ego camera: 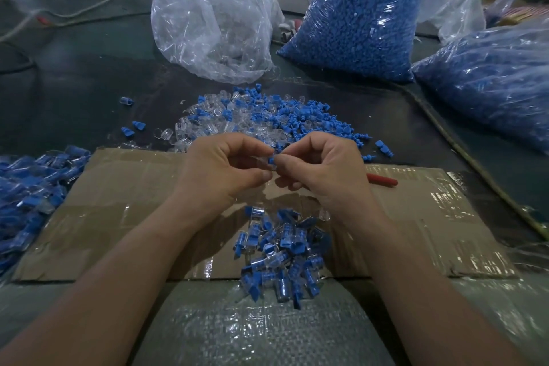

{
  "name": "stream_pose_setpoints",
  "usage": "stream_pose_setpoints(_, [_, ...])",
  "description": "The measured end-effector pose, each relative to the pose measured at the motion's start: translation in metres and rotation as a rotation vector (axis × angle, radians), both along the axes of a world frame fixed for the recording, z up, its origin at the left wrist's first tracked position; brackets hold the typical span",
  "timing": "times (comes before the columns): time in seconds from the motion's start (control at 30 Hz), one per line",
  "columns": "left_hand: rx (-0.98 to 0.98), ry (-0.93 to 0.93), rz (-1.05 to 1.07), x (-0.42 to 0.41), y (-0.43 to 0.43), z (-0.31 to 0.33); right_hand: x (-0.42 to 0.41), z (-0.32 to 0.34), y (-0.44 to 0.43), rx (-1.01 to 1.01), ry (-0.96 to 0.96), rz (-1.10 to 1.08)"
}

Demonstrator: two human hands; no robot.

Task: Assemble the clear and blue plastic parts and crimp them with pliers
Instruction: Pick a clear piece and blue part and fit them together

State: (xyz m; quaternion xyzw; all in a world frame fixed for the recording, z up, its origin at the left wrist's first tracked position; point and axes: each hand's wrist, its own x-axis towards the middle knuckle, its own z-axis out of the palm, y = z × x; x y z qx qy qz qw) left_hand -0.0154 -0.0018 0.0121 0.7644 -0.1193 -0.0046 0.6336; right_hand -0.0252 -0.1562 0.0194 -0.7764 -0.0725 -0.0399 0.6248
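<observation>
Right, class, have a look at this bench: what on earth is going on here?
A person is putting small plastic parts together by hand. The left hand and the right hand both pinch one blue and clear piece between them, above a sheet of cardboard. A heap of loose clear and blue parts lies just beyond; joined pieces lie nearer the person. A red-handled tool, likely the pliers, lies untouched on the cardboard.

The left hand [219, 169] and right hand [323, 169] hide most of the pinched part [271, 160]; pliers [383, 180] show one handle.
</observation>
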Motion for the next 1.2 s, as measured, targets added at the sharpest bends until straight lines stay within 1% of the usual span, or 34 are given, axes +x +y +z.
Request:
stream_pose_setpoints(0.2, [0.040,-0.015,-0.012,-0.0005,-0.0005,-0.0011,0.0012,-0.0038,0.0018,-0.048,-0.031,0.033])
stream_pose_setpoints(0.33, [-0.074,0.034,-0.029,-0.0008,-0.0001,0.0011,0.0014,-0.0038,0.0011,-0.032,-0.058,-0.014])
stream_pose_setpoints(0.4, [-0.114,0.052,-0.036,-0.0009,0.0003,0.0022,0.0027,-0.0034,-0.0007,-0.054,-0.018,-0.038])
stream_pose_setpoints(0.43, [-0.124,0.055,-0.045,-0.0007,0.0005,0.0023,0.0033,-0.0033,-0.0013,-0.038,0.026,-0.004])
stream_pose_setpoints(0.53, [-0.152,0.040,-0.076,-0.0015,0.0003,0.0026,0.0024,-0.0020,-0.0011,0.125,0.136,0.138])
stream_pose_setpoints(0.63, [-0.158,0.019,-0.070,-0.0006,0.0018,0.0012,0.0017,-0.0010,-0.0010,0.133,0.111,0.141])
stream_pose_setpoints(0.8, [-0.243,0.118,-0.109,0.0005,0.0030,0.0016,0.0011,-0.0008,-0.0028,0.093,0.076,0.114])
stream_pose_setpoints(0.97, [-0.182,0.106,-0.088,0.0000,0.0017,0.0039,0.0016,-0.0008,-0.0025,0.075,0.064,0.120])
stream_pose_setpoints(1.07, [-0.126,0.095,-0.072,-0.0004,0.0009,0.0035,0.0022,-0.0019,-0.0031,0.026,0.058,0.115])
stream_pose_setpoints(1.2, [-0.155,0.110,-0.080,-0.0001,0.0013,0.0031,0.0019,-0.0046,-0.0023,0.042,0.031,0.132])
